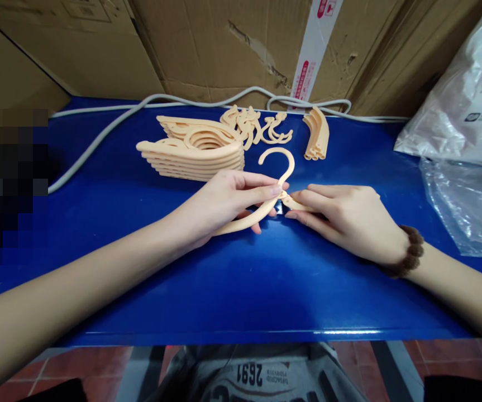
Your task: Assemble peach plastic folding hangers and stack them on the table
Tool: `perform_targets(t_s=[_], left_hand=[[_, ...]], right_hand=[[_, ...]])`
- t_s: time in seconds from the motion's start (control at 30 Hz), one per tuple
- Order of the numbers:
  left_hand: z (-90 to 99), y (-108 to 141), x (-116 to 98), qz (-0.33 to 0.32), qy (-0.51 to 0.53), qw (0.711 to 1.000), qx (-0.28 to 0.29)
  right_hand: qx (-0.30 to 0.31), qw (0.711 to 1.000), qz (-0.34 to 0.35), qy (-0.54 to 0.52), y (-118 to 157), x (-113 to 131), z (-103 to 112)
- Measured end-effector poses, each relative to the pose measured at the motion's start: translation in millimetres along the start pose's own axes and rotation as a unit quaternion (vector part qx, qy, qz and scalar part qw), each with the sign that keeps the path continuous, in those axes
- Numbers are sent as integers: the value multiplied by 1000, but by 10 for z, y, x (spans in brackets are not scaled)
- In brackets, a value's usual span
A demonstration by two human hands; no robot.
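A cream plastic hanger piece (244, 220) with a curved arm is gripped by my left hand (228, 204), thumb on top near the joint. Its hook (290, 162) points up and curls to the left. My right hand (341, 215), with a brown band on the wrist, pinches a short cream arm piece (301, 205) that meets the joint from the right. The two pieces touch at the joint; the fingers partly cover them. Behind my left hand lies a stack of cream hanger arms (194, 159).
Loose cream hooks (247, 123) and a bundle of curved pieces (316, 134) lie at the back of the blue table (241, 290). A white cable (110, 127) runs along the cardboard boxes (207, 50). Clear plastic bags (454, 128) are at the right.
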State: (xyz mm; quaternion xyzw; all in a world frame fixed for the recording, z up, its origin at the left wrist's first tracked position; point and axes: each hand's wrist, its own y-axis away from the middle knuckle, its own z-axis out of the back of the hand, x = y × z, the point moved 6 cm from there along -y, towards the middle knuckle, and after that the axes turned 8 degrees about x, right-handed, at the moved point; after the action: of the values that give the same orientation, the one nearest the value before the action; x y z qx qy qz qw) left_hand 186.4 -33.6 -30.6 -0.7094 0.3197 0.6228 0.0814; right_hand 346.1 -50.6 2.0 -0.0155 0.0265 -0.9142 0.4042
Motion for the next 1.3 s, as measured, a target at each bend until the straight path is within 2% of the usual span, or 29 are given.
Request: perform_targets(t_s=[0.3,0.5,0.83,1.0,1.3], left_hand=[[-29,-4,-9,28,20,999,39],[-10,-21,-4,16,29,999,29],[14,1,-12,-7,-35,999,0],[16,9,-15,-25,-83,996,0],[4,4,2,-33,-101,994,10]], right_hand=[[-62,997,39,37,17,57,91],[-77,995,65,15,48,103,112],[-30,998,31,-35,34,94,86],[-21,998,32,-43,34,122,99],[12,997,12,-75,18,125,98]])
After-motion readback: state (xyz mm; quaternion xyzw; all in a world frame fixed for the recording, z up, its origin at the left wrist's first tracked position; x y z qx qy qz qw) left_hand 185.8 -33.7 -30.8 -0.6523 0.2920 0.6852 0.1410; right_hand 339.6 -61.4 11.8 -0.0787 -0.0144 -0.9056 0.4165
